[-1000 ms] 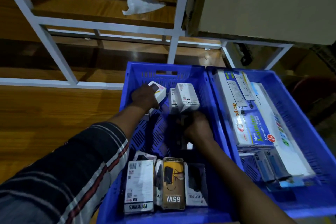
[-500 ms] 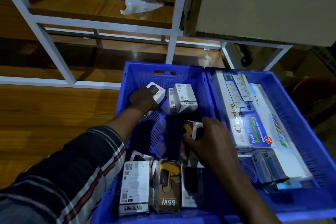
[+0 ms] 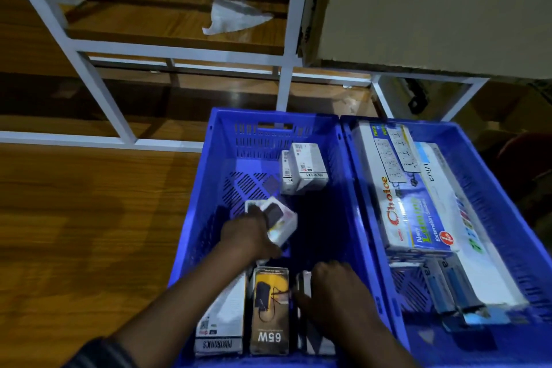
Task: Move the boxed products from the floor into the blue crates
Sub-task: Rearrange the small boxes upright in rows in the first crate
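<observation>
Two blue crates stand side by side; the left crate (image 3: 206, 188) holds small boxes, the right crate (image 3: 490, 176) holds long extension-socket boxes (image 3: 415, 209). My left hand (image 3: 248, 236) grips a small white box (image 3: 280, 222) above the middle of the left crate. My right hand (image 3: 331, 299) lies over a dark box (image 3: 303, 281) in the near row, fingers curled on it, beside the black and yellow 65W box (image 3: 270, 308) and a white Portronics box (image 3: 222, 326). Two white boxes (image 3: 303, 169) stand at the crate's far end.
A white metal rack (image 3: 286, 51) with wooden shelves stands behind the crates; a crumpled white paper (image 3: 230, 16) lies on one shelf. A beige panel (image 3: 433, 9) hangs over the right crate's far end. Wooden floor (image 3: 74, 218) stretches to the left.
My left hand has drawn the small white box back from the crate's far left toward the middle. My right hand has moved nearer, down onto the dark box in the near row.
</observation>
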Demonstrator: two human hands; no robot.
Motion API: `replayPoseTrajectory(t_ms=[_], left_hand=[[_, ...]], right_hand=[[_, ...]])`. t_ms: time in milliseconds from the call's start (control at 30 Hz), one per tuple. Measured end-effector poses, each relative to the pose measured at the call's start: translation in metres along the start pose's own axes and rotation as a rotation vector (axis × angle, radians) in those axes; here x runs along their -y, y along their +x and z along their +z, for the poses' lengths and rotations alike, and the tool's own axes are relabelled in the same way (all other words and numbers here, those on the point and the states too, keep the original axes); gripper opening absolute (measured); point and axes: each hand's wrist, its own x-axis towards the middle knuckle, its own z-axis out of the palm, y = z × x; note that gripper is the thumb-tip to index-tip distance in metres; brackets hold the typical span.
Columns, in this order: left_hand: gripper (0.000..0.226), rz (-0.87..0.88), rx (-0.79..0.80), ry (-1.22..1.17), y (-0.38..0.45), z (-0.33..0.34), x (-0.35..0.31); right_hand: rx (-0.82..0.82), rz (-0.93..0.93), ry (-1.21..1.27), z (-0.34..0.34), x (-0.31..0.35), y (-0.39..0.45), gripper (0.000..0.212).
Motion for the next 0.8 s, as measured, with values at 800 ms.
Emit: replayPoseTrajectory(t_ms=[800], left_hand=[[0.063, 0.070, -0.122, -0.669, 0.107, -0.061, -0.052]], right_hand=[[-0.493, 0.059, 0.671, -0.013, -0.025, 0.132, 0.036]])
